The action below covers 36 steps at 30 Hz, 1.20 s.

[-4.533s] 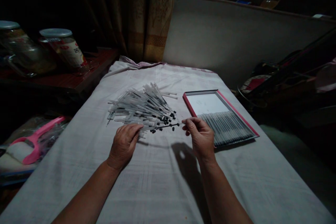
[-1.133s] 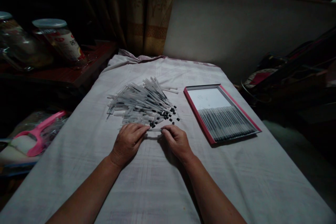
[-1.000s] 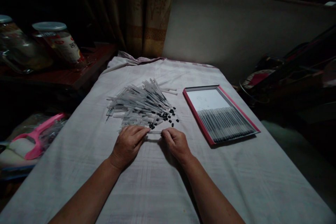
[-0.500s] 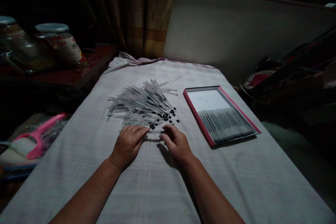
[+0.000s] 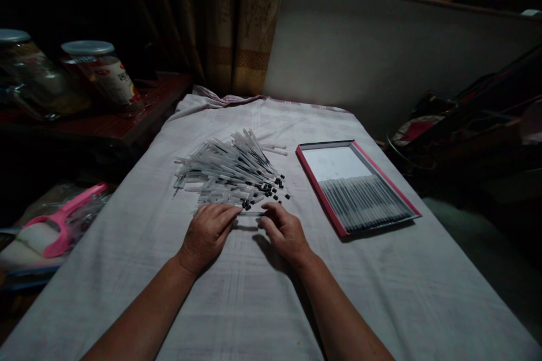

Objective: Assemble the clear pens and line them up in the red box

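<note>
Head view:
- Left hand (image 5: pixel 206 232): palm down on the cloth (image 5: pixel 254 304), forearm entering from the lower left. Fingers are drawn close together, with the tips pinched on the left end of one tube (image 5: pixel 250 214).
- Right hand (image 5: pixel 285 231): palm down, forearm entering from the bottom edge. Fingers are loosely curved and narrow, with the tips at the right end of the same tube. The dim light does not show whether they grip it or only touch it.
- Tube: thin and clear, lying roughly level and crosswise between the two hands, just at the near edge of the pile (image 5: pixel 226 169).
- Pile: many clear tubes heaped loosely on the cloth, fanned from left to upper right, directly beyond both hands.
- Caps (image 5: pixel 273 187): small black pieces scattered at the right near corner of the pile, just beyond the right fingertips.
- Tray (image 5: pixel 320 194): flat and red-rimmed, on the cloth right of the pile and apart from it. Its near half holds a row of tubes (image 5: pixel 368 203) laid side by side, and its far half shows the pale bottom.
- Shelf (image 5: pixel 127 121): dark wood, left of the cloth, carrying two lidded jars (image 5: pixel 101 73).
- Pink tool (image 5: pixel 63 220): low at the left, beside the cloth and well apart from the hands.
- Curtain (image 5: pixel 249 22): hangs behind the far end of the cloth.
</note>
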Motion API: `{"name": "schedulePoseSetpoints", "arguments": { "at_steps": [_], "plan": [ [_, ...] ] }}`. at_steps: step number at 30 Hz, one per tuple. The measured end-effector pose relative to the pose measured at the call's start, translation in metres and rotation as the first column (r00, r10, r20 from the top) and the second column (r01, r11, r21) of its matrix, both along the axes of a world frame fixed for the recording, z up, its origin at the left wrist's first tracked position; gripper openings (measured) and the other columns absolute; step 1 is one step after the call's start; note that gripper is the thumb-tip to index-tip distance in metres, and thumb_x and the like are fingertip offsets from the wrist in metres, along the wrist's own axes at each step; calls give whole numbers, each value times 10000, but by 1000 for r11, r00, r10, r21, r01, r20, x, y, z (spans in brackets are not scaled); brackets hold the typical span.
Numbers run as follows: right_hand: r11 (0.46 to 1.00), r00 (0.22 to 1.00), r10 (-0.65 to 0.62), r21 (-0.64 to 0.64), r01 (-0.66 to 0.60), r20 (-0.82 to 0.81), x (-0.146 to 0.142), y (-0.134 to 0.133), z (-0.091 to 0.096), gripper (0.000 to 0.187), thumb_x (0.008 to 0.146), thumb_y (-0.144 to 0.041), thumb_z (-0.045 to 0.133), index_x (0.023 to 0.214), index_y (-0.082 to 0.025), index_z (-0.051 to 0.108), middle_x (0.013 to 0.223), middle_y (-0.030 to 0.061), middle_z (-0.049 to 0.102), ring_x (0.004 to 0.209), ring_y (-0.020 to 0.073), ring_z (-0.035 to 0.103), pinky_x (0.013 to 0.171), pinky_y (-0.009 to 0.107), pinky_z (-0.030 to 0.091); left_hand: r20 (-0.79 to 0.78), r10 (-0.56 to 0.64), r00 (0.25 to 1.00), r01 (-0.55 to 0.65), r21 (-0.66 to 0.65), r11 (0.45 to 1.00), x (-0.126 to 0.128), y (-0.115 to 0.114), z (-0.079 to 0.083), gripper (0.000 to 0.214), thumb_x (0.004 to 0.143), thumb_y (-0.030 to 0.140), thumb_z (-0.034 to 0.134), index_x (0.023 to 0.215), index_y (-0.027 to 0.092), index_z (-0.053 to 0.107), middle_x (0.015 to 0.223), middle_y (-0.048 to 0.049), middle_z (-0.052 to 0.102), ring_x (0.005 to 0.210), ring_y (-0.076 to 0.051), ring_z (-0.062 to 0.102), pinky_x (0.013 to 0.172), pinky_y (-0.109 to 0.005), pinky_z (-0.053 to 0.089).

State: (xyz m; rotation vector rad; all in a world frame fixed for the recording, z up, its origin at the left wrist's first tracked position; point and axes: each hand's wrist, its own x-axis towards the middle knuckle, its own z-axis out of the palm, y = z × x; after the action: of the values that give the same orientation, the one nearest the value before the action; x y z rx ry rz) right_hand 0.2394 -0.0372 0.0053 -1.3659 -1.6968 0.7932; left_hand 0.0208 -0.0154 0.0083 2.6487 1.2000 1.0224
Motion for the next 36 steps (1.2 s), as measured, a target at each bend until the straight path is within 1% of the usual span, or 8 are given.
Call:
{"name": "schedulePoseSetpoints", "arguments": {
  "at_steps": [2,5,9,19,25,28,34,36],
  "plan": [
    [1000,1000,6,19,-6,8,0,0,1,207,880,-276,534,1059,-212,614,828,17,721,698,154,675,670,248,503,-1,-2,1000,2,1,1000,0,0,0,233,943,172,547,1158,210,625,1019,-62,722,920,-219,644,804,-355,465],
    [999,999,-3,47,2,41,0,0,2,154,898,-281,501,939,-210,631,812,29,713,738,165,673,686,254,499,-7,-4,1000,4,6,1000,0,0,0,225,945,176,548,1155,204,622,1023,-64,721,922,-222,641,802,-356,462],
    [999,1000,-3,32,2,24,0,0,1,191,888,-283,521,1030,-212,627,817,18,717,706,155,670,681,248,499,-6,-6,1000,6,13,1000,0,0,0,220,954,181,533,1154,203,624,1012,-63,722,911,-220,642,793,-353,458],
    [995,998,5,94,-10,55,0,1,1,174,894,-285,502,920,-199,651,816,34,698,737,161,642,695,251,467,-10,-5,1000,5,16,1000,-1,1,-1,216,962,197,524,1148,203,635,1002,-64,728,897,-216,646,785,-348,452],
    [995,999,39,-87,-41,-22,0,10,3,336,919,-382,457,659,-199,568,592,-18,574,578,127,537,565,231,391,5,-23,1000,22,30,999,-3,2,-2,219,969,222,523,1153,205,640,1006,-63,730,890,-213,647,774,-345,450],
    [993,999,36,-114,-36,-4,1,18,4,409,918,-419,444,576,-202,504,528,-28,510,536,117,490,530,227,350,13,-14,1000,13,31,999,-3,3,-2,216,962,210,531,1147,206,641,1006,-63,729,891,-213,648,779,-345,454],
    [992,993,115,-52,-116,-16,1,17,12,219,900,-329,481,828,-198,642,711,-3,637,667,141,593,636,233,421,38,8,999,-8,13,1000,-4,3,-2,227,941,176,563,1155,203,634,1020,-60,729,912,-207,655,799,-342,465],
    [993,993,114,-40,-113,29,0,16,13,227,898,-322,487,789,-200,644,705,2,643,673,145,600,644,234,423,39,-2,999,2,13,1000,-4,3,-2,226,938,173,570,1152,202,635,1017,-57,732,907,-206,659,795,-341,466]
  ]
}}
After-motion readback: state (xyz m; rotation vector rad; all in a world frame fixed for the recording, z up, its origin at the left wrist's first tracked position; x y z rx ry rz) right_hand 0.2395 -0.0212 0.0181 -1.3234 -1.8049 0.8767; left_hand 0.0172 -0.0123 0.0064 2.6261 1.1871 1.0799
